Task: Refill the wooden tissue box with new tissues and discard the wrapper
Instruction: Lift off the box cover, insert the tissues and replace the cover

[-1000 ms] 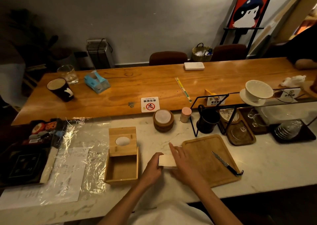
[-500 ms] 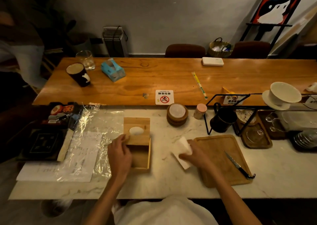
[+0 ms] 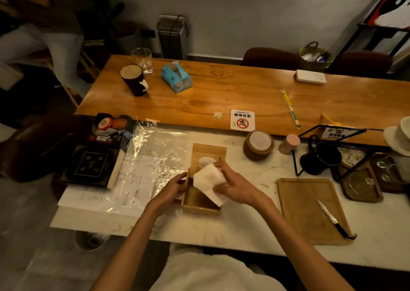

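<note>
An open wooden tissue box point(image 3: 200, 204) sits on the white marble counter, its lid point(image 3: 208, 152) with an oval hole slid back behind it. My right hand point(image 3: 235, 185) holds a white stack of tissues point(image 3: 209, 183) tilted over the box's open top, its lower end dipping inside. On the box's left wall rests my left hand point(image 3: 172, 189), gripping it. A crinkled clear wrapper point(image 3: 155, 151) lies flat on the counter left of the box.
A wooden cutting board point(image 3: 310, 210) with a knife point(image 3: 332, 220) lies to the right. Stacked coasters point(image 3: 258, 145), a pink-lidded jar point(image 3: 288, 144) and a black mug point(image 3: 321, 158) stand behind. A black tray point(image 3: 88, 164) sits at left. A blue tissue pack point(image 3: 176, 77) rests on the wooden table.
My right hand carried the tissue stack leftwards from beside the cutting board to over the open box. My left hand stays on the box's left side.
</note>
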`<state>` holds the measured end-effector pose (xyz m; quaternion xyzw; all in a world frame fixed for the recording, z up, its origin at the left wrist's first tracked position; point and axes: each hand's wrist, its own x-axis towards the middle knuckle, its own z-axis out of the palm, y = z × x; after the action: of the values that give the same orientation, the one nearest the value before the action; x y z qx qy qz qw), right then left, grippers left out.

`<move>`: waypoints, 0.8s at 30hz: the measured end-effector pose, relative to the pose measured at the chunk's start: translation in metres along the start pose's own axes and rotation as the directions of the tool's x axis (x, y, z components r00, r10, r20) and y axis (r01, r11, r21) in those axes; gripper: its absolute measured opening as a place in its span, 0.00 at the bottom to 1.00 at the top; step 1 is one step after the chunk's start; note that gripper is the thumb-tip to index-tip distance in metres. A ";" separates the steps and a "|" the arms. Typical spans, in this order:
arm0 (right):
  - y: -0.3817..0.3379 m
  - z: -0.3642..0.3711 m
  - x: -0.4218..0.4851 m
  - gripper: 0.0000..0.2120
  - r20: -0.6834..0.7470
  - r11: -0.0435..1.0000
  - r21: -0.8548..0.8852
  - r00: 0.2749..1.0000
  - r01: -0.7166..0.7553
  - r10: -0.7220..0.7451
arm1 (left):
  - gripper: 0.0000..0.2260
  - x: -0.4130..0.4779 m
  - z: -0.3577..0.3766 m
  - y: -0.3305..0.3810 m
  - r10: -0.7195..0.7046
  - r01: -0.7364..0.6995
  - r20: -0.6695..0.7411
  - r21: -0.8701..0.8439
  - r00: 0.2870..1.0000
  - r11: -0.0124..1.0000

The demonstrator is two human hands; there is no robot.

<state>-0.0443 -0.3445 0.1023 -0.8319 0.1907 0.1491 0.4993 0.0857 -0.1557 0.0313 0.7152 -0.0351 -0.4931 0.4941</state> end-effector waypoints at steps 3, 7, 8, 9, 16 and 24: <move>-0.037 0.020 0.030 0.32 0.086 0.876 -0.482 0.995 -0.005 0.053 | 0.21 0.010 -0.012 0.006 -0.066 0.066 0.058 0.003 0.996 0.998; -0.043 0.038 0.052 0.32 0.164 0.812 -0.583 0.972 -0.042 0.169 | 0.20 0.013 -0.018 0.010 -0.076 0.080 0.115 -0.028 0.990 0.996; -0.042 0.041 0.055 0.31 0.184 0.801 -0.597 0.964 -0.048 0.195 | 0.20 0.012 -0.018 0.010 -0.065 0.070 0.123 -0.039 0.990 0.997; -0.038 0.045 0.059 0.30 0.202 0.788 -0.614 0.954 -0.054 0.222 | 0.20 0.011 -0.017 0.011 -0.053 0.059 0.131 -0.041 0.990 0.997; -0.013 0.073 0.063 0.33 0.162 0.785 -0.604 0.943 -0.139 0.291 | 0.18 0.014 -0.012 0.003 -0.036 0.044 0.094 -0.080 0.995 0.996; -0.013 0.091 0.065 0.25 -0.050 0.782 -0.583 0.970 -0.222 0.238 | 0.19 0.007 -0.012 0.007 -0.028 0.032 0.094 -0.041 0.995 0.999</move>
<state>0.0144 -0.2689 0.0424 -0.9133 0.2290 0.2710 0.2001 0.1011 -0.1549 0.0318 0.6810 -0.0372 -0.5341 0.4996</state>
